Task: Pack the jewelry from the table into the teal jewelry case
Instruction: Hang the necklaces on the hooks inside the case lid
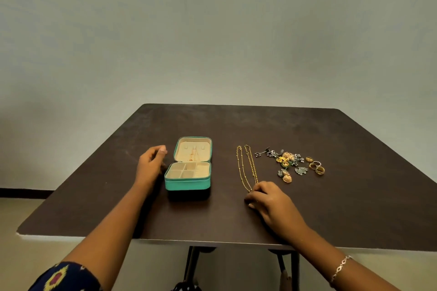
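Observation:
The teal jewelry case (186, 184) lies open on the dark table, its cream lid flat behind the divided tray; a gold chain hangs in the lid. My left hand (151, 165) hovers just left of the case, fingers loosely curled, holding nothing. A long gold necklace (246, 165) lies stretched out right of the case. My right hand (269, 198) rests at the necklace's near end, fingertips pinching it. Further right lie a heap of earrings (287, 163) and several gold rings (316, 166).
The dark brown table (236, 125) has its near edge just below my forearms and its far edge against a plain wall. A bracelet (340, 267) is on my right wrist. Table legs show beneath the front edge.

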The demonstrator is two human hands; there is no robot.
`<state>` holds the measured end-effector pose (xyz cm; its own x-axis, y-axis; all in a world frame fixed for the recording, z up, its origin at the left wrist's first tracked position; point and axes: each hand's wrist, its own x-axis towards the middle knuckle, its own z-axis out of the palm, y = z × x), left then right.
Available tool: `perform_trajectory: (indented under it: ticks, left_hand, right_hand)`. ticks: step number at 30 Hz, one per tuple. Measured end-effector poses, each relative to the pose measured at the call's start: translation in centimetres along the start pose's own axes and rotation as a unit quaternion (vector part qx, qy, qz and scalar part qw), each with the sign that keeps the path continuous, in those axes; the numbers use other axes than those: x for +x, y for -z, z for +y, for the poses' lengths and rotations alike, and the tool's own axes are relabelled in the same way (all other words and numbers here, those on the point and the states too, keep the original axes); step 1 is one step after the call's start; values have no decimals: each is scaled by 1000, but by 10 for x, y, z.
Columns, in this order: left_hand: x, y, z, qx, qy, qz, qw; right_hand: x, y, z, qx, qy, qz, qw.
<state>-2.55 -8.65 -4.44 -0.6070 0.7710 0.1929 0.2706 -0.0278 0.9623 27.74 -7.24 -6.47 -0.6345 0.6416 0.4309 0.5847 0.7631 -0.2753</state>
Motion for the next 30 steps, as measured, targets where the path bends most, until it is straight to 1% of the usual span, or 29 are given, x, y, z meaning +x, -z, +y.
perform_trajectory:
  ticks: [3,5,7,9,11,13,16,20,24,27,30]
  left_hand:
    - [5,-7,23,69,-65,44,995]
    - [5,-21,49,102,-126,48,986]
    - [5,-43,73,120,-173,27,977]
    - [7,-68,89,150,-189,-20,970]
    - [9,-93,95,193,-178,-83,961]
    - [11,-114,93,231,-147,-145,951]
    - [14,-139,87,256,-91,-191,943]
    - [19,-162,76,261,-8,-194,946]
    - [27,-175,61,257,62,-161,951]
    - [33,-180,51,260,75,-142,952]
    - [38,-184,48,274,79,-148,947]
  right_hand:
    - [-1,1,-2,4,2,4,1000]
    - [-1,0,-1,16,5,15,1000]
    - [0,2,1,42,-20,22,999]
    - [1,5,3,70,-59,32,995]
    - [0,7,7,92,-84,28,992]
    - [0,8,9,109,-95,15,989]
    - [-1,9,12,119,-100,10,988]
    - [1,8,11,114,-99,2,989]
    - [1,6,12,95,-80,-5,992]
    - [0,1,13,93,-70,10,993]
    - [0,-4,14,90,-59,20,994]
